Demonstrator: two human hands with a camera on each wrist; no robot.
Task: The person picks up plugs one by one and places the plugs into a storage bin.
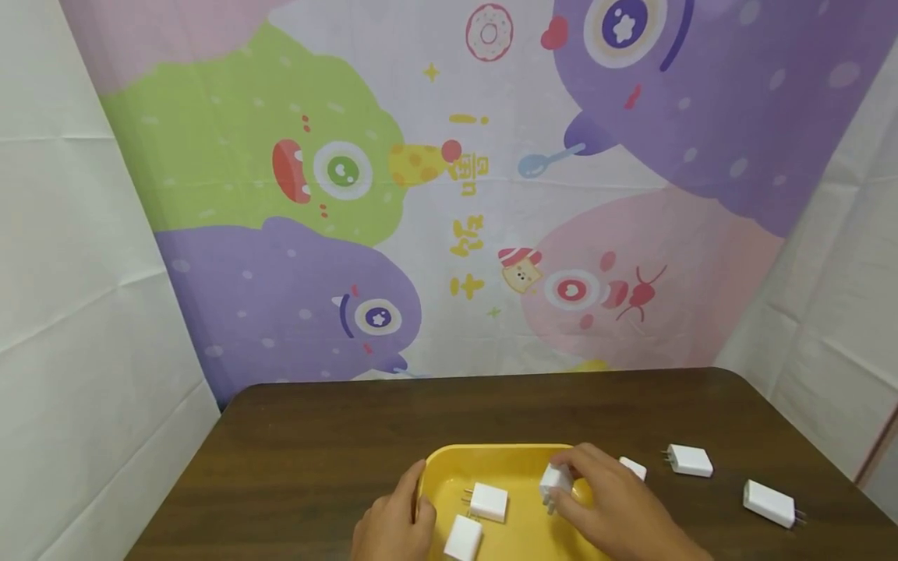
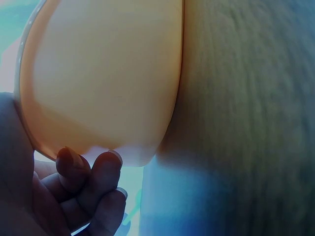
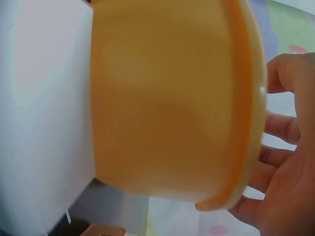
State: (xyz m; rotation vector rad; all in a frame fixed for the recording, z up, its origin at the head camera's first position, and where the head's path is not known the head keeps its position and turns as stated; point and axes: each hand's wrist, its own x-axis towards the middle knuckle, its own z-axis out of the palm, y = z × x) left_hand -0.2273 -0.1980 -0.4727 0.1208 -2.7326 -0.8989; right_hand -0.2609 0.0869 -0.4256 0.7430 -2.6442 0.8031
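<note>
A yellow plastic tray stands at the table's near side. My left hand grips its left edge; in the left wrist view the fingers curl by the tray's outer wall. Over the right part of the tray, my right hand pinches a white plug-in charger, its prongs pointing down. Two more white chargers lie inside on the left. In the right wrist view the right hand is beyond the rim, and its charger is hidden.
Right of the tray on the dark wooden table lie three white chargers: one partly behind the right hand, another farther right, and a third near the right edge. A cartoon-printed cloth hangs behind the table.
</note>
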